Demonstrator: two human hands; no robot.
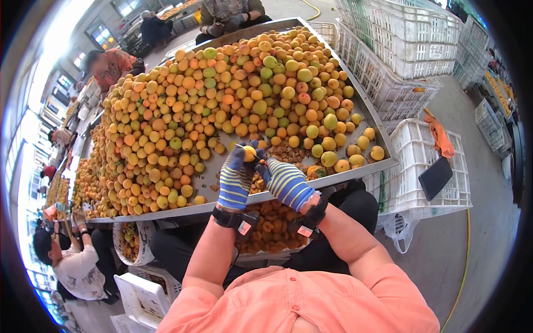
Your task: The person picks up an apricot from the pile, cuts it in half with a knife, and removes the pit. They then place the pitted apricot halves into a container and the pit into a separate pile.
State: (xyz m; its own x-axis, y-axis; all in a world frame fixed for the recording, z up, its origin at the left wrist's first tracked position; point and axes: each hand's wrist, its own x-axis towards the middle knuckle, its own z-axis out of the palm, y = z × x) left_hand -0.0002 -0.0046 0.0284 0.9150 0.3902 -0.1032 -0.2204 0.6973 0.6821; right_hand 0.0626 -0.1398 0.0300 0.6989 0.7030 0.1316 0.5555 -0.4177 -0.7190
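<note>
My left hand, in a blue, yellow and white striped glove, is closed around a yellow apricot above the near edge of the metal table. Close beside it, my right hand, gloved alike, has its fingers curled against the fruit. Something small and dark shows at its fingertips, too hidden to name. A big heap of whole apricots covers the table beyond my hands. Brown pits lie in a small pile just past my right hand. Below the table edge, between my legs, are many halved apricots.
Stacked white crates stand at the right. A nearer white crate carries a dark flat object and an orange cloth. A white basket sits at the lower left. Other people work around the table.
</note>
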